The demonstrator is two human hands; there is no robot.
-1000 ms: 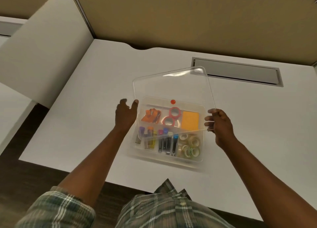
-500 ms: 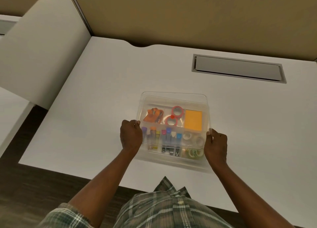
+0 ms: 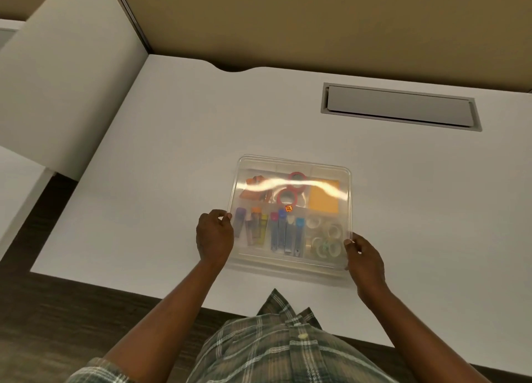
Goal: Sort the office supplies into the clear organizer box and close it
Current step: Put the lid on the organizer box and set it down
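Supplies sorted, a person's left hand (image 3: 214,236) and right hand (image 3: 363,258) pinch the clear lid (image 3: 290,163) over the box (image 3: 288,268) on the desk (image 3: 172,166); it is apparently not yet snapped shut.

Office cubicle: white desk (image 3: 172,158) w/ cable-tray flap (image 3: 398,109), tan partition panels (image 3: 288,22) behind.

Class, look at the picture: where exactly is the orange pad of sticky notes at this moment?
In the head view, the orange pad lies in the far right compartment of the clear organizer box, under the lid, beside the red tape rings and beyond the clear tape rolls.
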